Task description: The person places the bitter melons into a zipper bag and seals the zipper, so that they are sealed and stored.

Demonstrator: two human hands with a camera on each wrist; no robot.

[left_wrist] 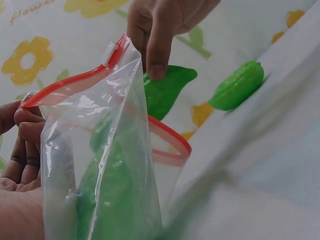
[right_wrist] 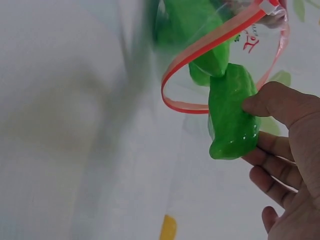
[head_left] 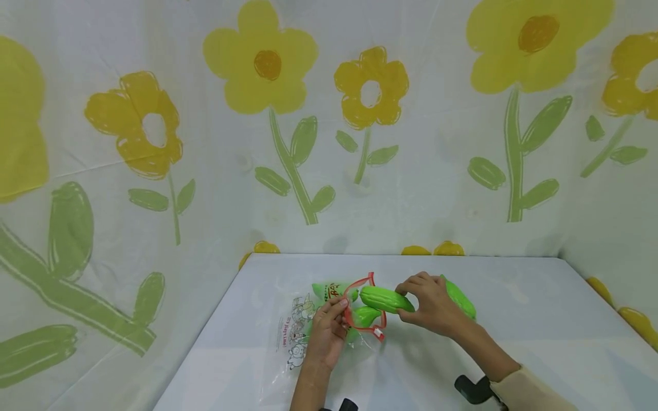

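My left hand [head_left: 329, 334] pinches the red zip rim of a clear plastic slider bag [head_left: 295, 334]. Several green toy vegetables [head_left: 366, 315] lie inside it, partly blurred by the plastic. Between the thumb and fingers of my right hand [head_left: 430, 303] is a ridged green toy vegetable [head_left: 384, 299], its far end at the bag's open mouth. From the right wrist the same ridged toy [right_wrist: 232, 115] appears beside the red rim [right_wrist: 187, 55]. A white slider [left_wrist: 109, 54] sits at one end of the zip.
Another green toy vegetable [head_left: 461, 299] lies on the white table [head_left: 540, 337], just beyond my right hand. Flower-printed cloth [head_left: 401, 200] hangs behind and beside the table. Black camera mounts [head_left: 473, 389] show near both wrists.
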